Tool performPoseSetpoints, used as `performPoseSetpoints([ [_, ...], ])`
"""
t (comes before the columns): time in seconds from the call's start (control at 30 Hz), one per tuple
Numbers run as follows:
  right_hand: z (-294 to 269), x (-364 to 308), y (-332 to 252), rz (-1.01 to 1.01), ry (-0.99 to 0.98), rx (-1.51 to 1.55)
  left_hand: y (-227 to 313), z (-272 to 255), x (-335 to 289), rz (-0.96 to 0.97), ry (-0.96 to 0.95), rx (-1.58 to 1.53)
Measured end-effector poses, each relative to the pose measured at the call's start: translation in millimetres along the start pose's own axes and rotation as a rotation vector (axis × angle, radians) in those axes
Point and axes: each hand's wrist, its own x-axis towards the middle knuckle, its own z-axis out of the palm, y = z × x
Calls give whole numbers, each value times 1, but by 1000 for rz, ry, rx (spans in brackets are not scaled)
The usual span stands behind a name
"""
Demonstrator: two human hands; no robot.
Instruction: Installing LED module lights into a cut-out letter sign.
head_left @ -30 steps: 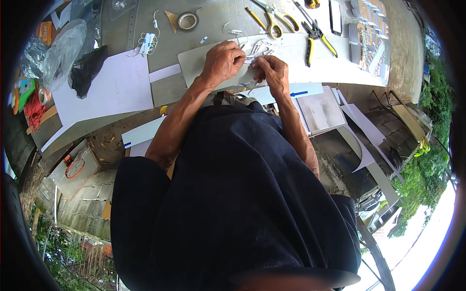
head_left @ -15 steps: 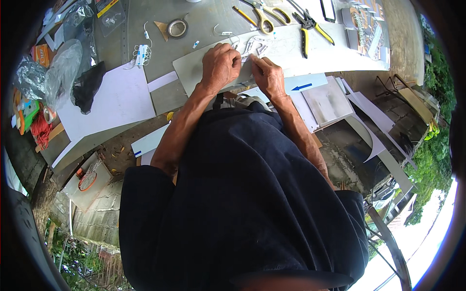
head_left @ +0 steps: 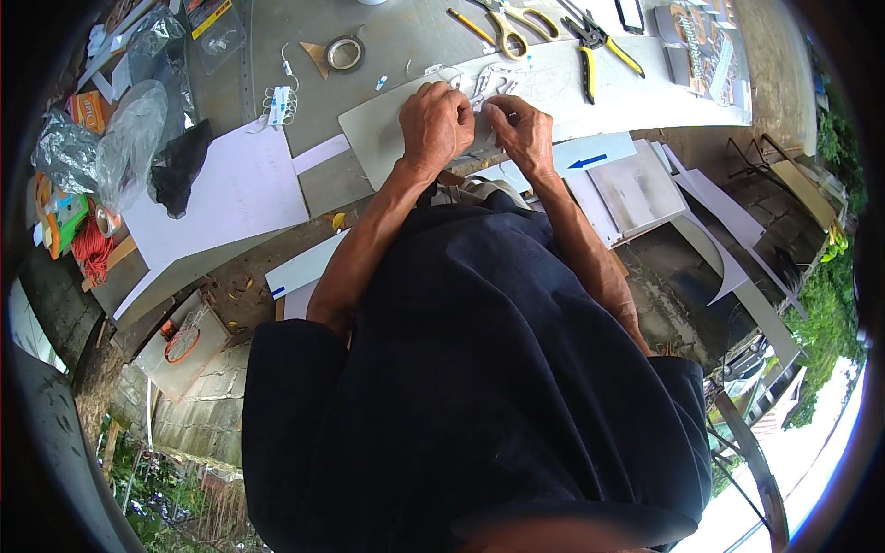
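Observation:
My left hand [head_left: 437, 129] is closed, its fingers curled in at the near edge of a long pale board [head_left: 562, 97]. Facing it a short gap away, my right hand [head_left: 524, 136] is bent with thumb and fingers drawn together. Whatever lies between the fingertips of either hand is too small or hidden to make out. Just beyond the fingers, white cut-out shapes like letters [head_left: 501, 83] lie on the board. Thin white wire [head_left: 431, 70] runs from near them toward the left. A small white bundle of wired modules [head_left: 277, 108] rests farther left on the table.
Yellow-handled scissors [head_left: 513, 41], yellow-handled pliers [head_left: 589, 74] and a pencil [head_left: 472, 28] lie beyond the board. A tape roll [head_left: 345, 54] sits left of them. Plastic bags [head_left: 135, 138] and a white sheet [head_left: 230, 189] cover the left side. Panels [head_left: 636, 195] lean at the right.
The whole view has shifted slightly, so everything sits a little farther right. My right hand's fingers have lifted and turned a little at the board's edge; my left hand stays curled.

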Motion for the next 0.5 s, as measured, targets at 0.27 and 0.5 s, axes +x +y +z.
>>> performPoseSetpoints([
  [0.27, 8, 15, -1, 17, 39, -74, 1, 0, 0, -8, -3, -17],
  [0.5, 9, 16, -3, 99, 17, -15, -13, -12, -9, -315, 32, -409],
])
